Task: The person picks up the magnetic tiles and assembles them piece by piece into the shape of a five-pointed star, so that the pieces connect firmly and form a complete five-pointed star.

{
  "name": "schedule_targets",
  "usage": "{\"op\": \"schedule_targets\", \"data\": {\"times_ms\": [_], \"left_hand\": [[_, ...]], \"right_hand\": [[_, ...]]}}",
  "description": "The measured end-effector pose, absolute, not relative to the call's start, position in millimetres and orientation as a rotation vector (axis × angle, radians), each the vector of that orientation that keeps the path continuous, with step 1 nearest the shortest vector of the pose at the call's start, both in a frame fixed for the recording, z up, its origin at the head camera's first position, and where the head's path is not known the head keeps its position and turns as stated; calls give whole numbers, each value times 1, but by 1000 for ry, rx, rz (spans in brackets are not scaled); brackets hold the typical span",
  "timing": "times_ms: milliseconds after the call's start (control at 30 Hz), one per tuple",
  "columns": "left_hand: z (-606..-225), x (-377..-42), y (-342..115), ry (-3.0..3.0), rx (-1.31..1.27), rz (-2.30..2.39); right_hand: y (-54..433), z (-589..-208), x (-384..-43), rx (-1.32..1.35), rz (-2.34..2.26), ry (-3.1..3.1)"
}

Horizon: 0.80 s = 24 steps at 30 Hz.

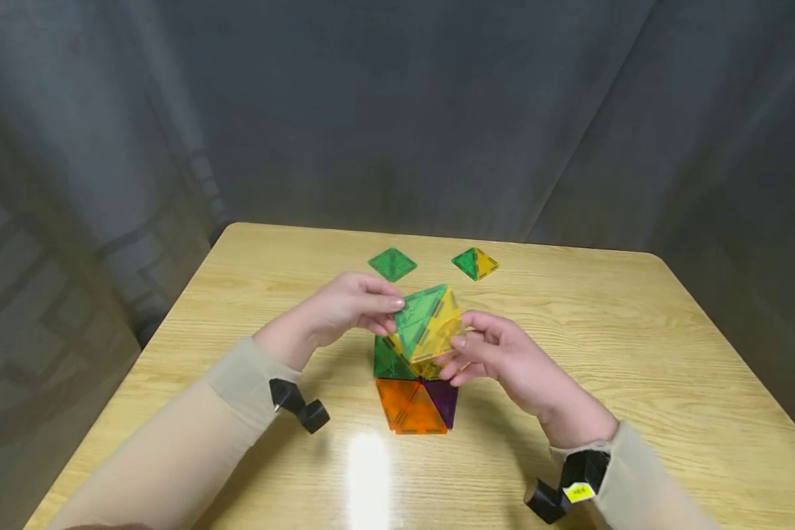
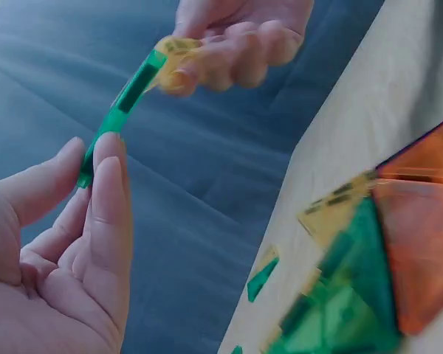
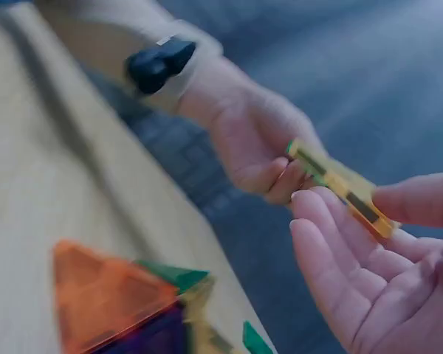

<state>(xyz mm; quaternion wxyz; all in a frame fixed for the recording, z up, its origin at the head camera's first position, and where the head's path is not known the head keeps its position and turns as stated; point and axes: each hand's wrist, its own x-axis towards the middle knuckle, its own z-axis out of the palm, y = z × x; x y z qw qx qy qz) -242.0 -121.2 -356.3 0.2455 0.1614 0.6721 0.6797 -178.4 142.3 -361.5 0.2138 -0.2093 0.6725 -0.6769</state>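
Above a small tile structure, both hands hold a pair of translucent triangular magnetic tiles joined along an edge. My left hand [image 1: 351,305] pinches the green magnetic tile [image 1: 417,315] between thumb and fingers. On the other side, my right hand [image 1: 506,361] pinches the yellow magnetic tile [image 1: 445,324]. The left wrist view shows the green tile's edge between the fingertips [image 2: 109,147]. Below stands the structure, with orange tiles [image 1: 411,406] in front, a purple tile [image 1: 444,400] at right and a green tile [image 1: 389,361] higher up; its back is partly hidden by the held pair.
Farther back on the wooden table [image 1: 291,258] lie a green diamond of tiles [image 1: 392,264] and a green-and-yellow diamond [image 1: 475,263]. A dark curtain [image 1: 397,118] hangs behind the table's far edge.
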Motion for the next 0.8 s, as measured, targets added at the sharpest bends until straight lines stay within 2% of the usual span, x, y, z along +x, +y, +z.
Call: {"op": "schedule_targets", "data": {"times_ms": [267,800], "left_hand": [[-389,-219,-149,1781,402,1796],[-433,-200,-157,1624,271,1673]], "right_hand": [[118,-385,-149,-573,-1615,1964],[90,-432,-115,-245,-1834,1487]]}}
